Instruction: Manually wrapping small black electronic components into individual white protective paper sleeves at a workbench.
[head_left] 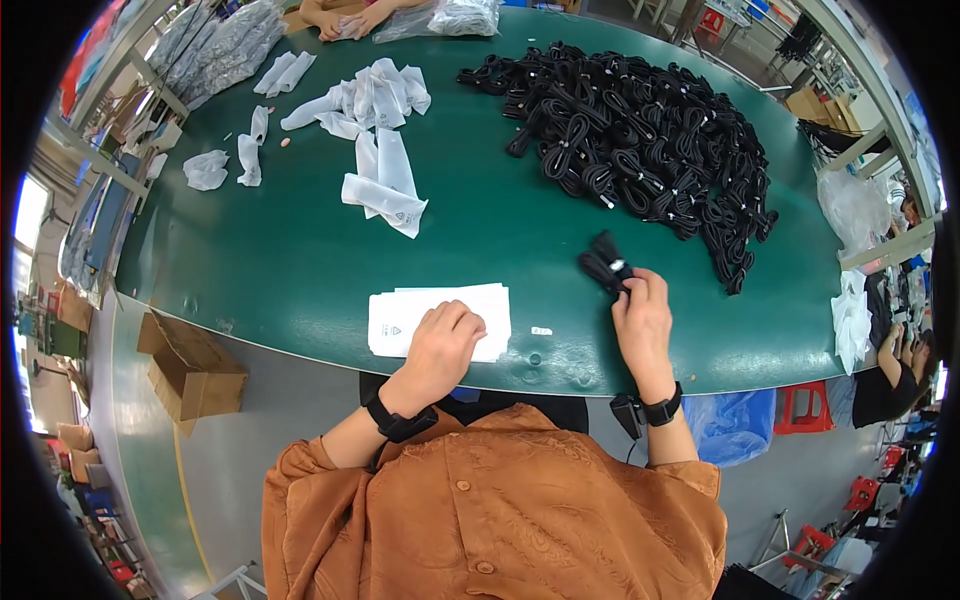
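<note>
In my right hand [643,318] is a coiled black cable [607,263] with a white tie round its middle, gripped at its near end just above the table. My left hand [440,345] rests on a stack of flat white plastic bags [390,322] near the table's front edge. Its fingers are curled together, and their tips are hidden, so whether they pinch a bag cannot be seen. A small white label [542,331] lies between my hands. Beyond my right hand spreads a large heap of similar black cables [640,130].
Filled white bags [375,100] lie at the far middle of the green table [480,240], with smaller ones at left. Another person's hands [350,20] work at the far edge beside clear plastic packs [465,15]. A cardboard box [200,375] stands on the floor at left.
</note>
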